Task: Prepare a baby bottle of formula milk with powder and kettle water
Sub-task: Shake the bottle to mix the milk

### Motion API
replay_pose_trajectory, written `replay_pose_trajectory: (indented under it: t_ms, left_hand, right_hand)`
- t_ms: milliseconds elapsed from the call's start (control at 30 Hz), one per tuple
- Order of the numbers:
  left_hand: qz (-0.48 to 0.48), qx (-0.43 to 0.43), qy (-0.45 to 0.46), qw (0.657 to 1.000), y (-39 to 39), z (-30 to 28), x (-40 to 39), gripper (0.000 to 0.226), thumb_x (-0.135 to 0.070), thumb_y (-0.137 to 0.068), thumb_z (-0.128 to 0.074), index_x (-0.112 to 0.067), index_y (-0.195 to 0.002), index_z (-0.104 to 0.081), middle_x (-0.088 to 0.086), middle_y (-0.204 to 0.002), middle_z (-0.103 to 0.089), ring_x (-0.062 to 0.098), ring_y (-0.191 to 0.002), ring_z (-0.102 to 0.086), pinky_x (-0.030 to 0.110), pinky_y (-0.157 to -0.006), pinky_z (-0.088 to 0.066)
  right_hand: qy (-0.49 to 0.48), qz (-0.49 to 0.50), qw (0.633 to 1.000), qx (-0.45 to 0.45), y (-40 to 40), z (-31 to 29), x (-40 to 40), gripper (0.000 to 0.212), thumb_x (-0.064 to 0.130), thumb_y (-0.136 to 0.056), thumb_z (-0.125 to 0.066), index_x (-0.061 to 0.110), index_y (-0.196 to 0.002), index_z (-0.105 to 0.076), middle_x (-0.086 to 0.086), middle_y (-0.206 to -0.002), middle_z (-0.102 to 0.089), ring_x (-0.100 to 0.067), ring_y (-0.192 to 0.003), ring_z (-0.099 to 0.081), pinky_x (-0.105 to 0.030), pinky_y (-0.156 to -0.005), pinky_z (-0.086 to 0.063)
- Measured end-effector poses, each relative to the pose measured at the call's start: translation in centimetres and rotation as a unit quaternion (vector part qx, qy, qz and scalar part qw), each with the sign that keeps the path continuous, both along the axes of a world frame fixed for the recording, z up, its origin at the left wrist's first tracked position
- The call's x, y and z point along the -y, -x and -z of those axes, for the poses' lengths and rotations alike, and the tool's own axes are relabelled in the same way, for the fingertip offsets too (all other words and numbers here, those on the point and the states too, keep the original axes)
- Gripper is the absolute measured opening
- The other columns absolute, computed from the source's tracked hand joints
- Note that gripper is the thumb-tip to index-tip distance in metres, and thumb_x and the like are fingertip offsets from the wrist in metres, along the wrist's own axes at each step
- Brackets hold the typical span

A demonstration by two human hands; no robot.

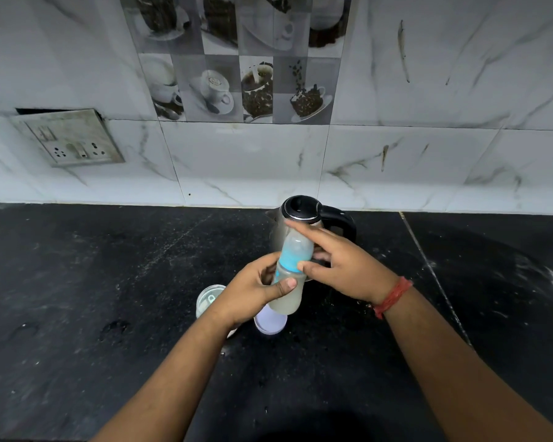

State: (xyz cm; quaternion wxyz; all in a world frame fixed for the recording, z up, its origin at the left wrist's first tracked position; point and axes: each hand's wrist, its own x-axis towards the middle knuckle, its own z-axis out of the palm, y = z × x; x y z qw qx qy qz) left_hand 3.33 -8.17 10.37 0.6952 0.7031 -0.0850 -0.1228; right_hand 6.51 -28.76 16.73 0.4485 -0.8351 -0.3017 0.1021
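A baby bottle [287,300] with cloudy whitish liquid in its lower part hangs tilted above the black counter [109,282]. My left hand [253,291] wraps around its body. A blue collar [296,258] and a clear cap sit on top, and my right hand [342,266] has its thumb and fingers on them. Behind the hands stands a steel kettle [304,215] with a black lid and handle, lid closed. An open powder container [208,299] with a scoop inside sits left of my left wrist, and a white lid [270,323] lies under the bottle.
A marble-tiled wall [428,161] rises behind the counter, with a switch and socket plate [71,138] at the left. A seam in the counter [434,275] runs diagonally at the right. A red thread band circles my right wrist.
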Motion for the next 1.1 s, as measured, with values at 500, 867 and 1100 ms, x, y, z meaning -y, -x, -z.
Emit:
replay_pose_trajectory:
  t_ms: [500,867,1100]
  left_hand:
    - [-0.013,-0.047,0.054,0.997,-0.1,-2.4,1.6,0.034,-0.014,-0.103,-0.06,-0.015,-0.137,-0.061,0.004,-0.119,-0.077,0.018,-0.11,-0.073,0.042,-0.099,-0.056]
    - [-0.071,0.024,-0.118,0.99,-0.7,-2.4,0.9,0.056,-0.054,-0.097,-0.053,-0.034,-0.15,-0.049,-0.002,-0.159,-0.049,0.017,-0.148,-0.045,0.046,-0.123,-0.036]
    - [-0.083,0.174,-0.408,0.892,-2.1,-1.9,-0.5,0.073,-0.051,-0.104,-0.048,-0.03,-0.165,-0.015,-0.004,-0.173,0.016,0.022,-0.16,0.018,0.054,-0.129,-0.003]
  right_hand:
    - [0.001,0.135,0.989,0.067,1.4,2.0,-1.4,0.104,0.028,-0.086,-0.077,0.057,-0.153,-0.003,0.004,-0.124,-0.063,-0.008,-0.097,-0.068,-0.034,-0.09,-0.057]
    - [-0.106,0.162,0.981,-0.029,0.5,2.6,0.2,0.099,0.014,-0.082,-0.083,0.052,-0.15,-0.02,0.007,-0.132,-0.062,-0.01,-0.105,-0.072,-0.044,-0.1,-0.056]
    - [-0.213,0.234,0.948,0.01,0.2,0.1,3.0,0.092,0.001,-0.082,-0.079,0.046,-0.145,-0.029,0.004,-0.121,-0.062,-0.011,-0.1,-0.073,-0.034,-0.09,-0.06]
